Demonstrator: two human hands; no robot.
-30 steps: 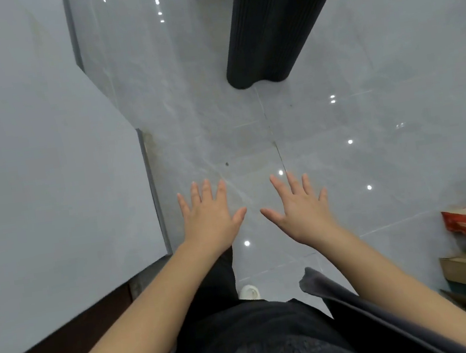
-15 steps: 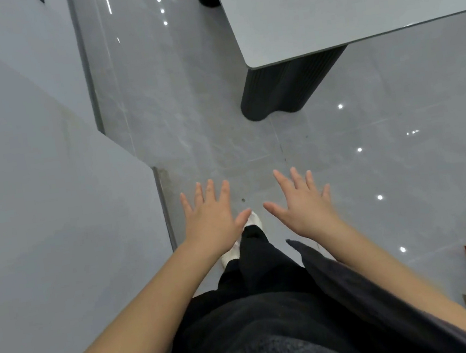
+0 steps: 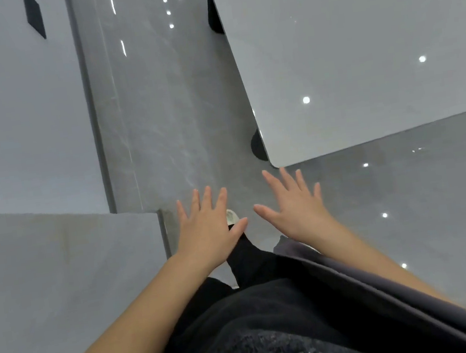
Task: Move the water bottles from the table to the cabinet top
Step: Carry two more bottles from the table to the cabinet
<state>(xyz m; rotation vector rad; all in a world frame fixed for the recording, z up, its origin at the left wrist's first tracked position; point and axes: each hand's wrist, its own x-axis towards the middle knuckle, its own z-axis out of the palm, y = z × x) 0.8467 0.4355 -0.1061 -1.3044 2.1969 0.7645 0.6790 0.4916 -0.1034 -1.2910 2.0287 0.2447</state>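
Both hands empty: left hand (image 3: 208,233) and right hand (image 3: 295,212) flat, fingers spread, gripping nothing, probably freed for a pickup. They hover over floor (image 3: 174,124), just short of table (image 3: 358,56) near corner. No bottles plainly visible on it.

Looking down I've got my left hand (image 3: 209,229) and right hand (image 3: 295,209) spread flat above the floor (image 3: 177,124), just off the table (image 3: 358,56) corner.
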